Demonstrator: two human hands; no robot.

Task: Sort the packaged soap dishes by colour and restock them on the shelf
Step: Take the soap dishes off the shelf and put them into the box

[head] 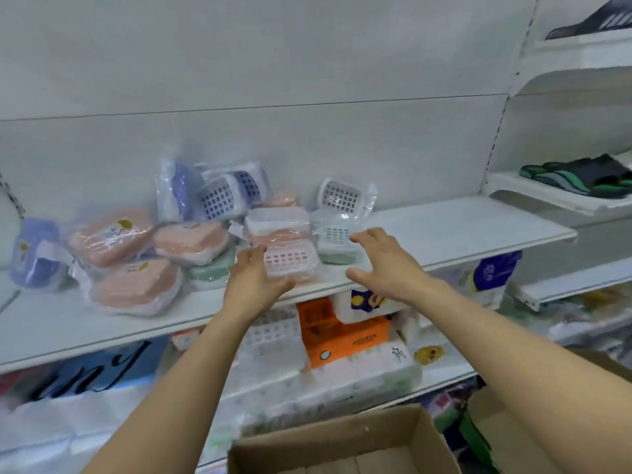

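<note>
We see our left hand (254,275) gripping one pink soap dish (290,263) at the shelf (461,230) front edge, right hand (379,260) spread and released beside it, five pink dishes left of our fingers, bare shelf to their right, one cardboard box (342,446) below

The cardboard box (342,446) is cut off by the bottom edge, its floor mostly out of view. Goods on the lower shelf (359,378) are blurred, their labels unreadable. A green soap dish (208,271) lies largely hidden under pink ones. The slipper (595,22) at top right is cropped.
</note>
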